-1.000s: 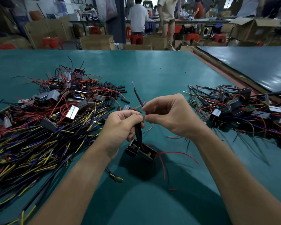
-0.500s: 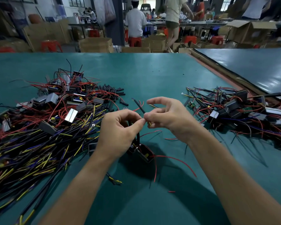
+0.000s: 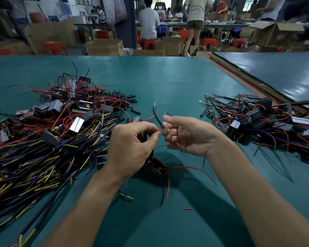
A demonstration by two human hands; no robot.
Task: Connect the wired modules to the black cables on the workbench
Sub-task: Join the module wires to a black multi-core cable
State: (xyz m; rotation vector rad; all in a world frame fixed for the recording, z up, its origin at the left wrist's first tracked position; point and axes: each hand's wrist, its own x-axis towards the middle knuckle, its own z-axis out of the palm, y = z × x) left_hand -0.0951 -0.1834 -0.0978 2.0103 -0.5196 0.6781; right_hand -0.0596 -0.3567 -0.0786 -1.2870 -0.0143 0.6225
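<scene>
My left hand (image 3: 132, 147) and my right hand (image 3: 187, 136) meet above the green workbench (image 3: 168, 82), fingertips almost touching. Between them they pinch thin wire ends. A short black cable (image 3: 157, 115) sticks up from the pinch point, held by my right hand's fingers together with a yellow-tipped wire. My left thumb and forefinger pinch a wire end that leads down to a black wired module (image 3: 157, 168), which hangs or rests just under my left hand. Red leads (image 3: 194, 169) trail from the module across the bench.
A big heap of black cables with yellow tips (image 3: 34, 166) and wired modules (image 3: 75, 107) lies at the left. Loose black sleeves (image 3: 121, 98) lie behind it. Another pile of modules with cables (image 3: 260, 120) sits at the right. People and cardboard boxes stand beyond the bench.
The black cable end has swung from leaning left to standing more upright. My right fingers have curled closer around the wires. Both hands stay together over the module.
</scene>
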